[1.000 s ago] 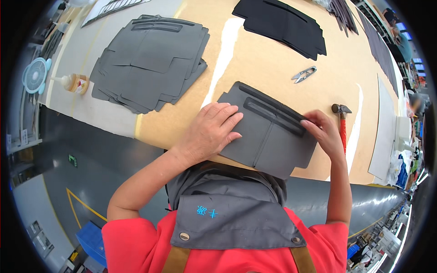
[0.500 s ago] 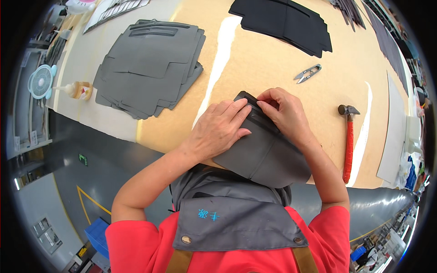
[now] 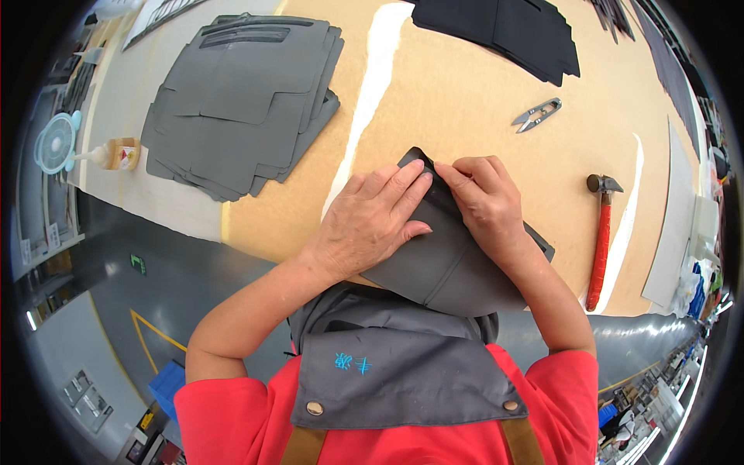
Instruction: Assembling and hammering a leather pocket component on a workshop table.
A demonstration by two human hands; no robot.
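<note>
A dark grey sheet panel [image 3: 446, 260], apparently leather-like, lies at the near table edge with a crease line across it. My left hand [image 3: 376, 213] rests flat on its left part, fingers stretched toward the far corner and thumb apart. My right hand [image 3: 488, 198] is closed, thumb and forefinger pinching the panel's far edge beside the left fingertips. That edge is lifted and curled at the pinch. Part of the panel's right side is hidden under my right hand and forearm.
Grey panels [image 3: 240, 116] lie stacked at left, black panels [image 3: 496, 35] at the far side. Thread snips [image 3: 537, 115] and a red-handled hammer [image 3: 600, 240] lie to the right. A glue bottle [image 3: 120, 154] and a small fan [image 3: 57, 144] are at far left.
My right fingers have curled tighter on the panel's far edge, which now stands up more near the corner. My left hand stays nearly where it was. The whole view has shifted slightly.
</note>
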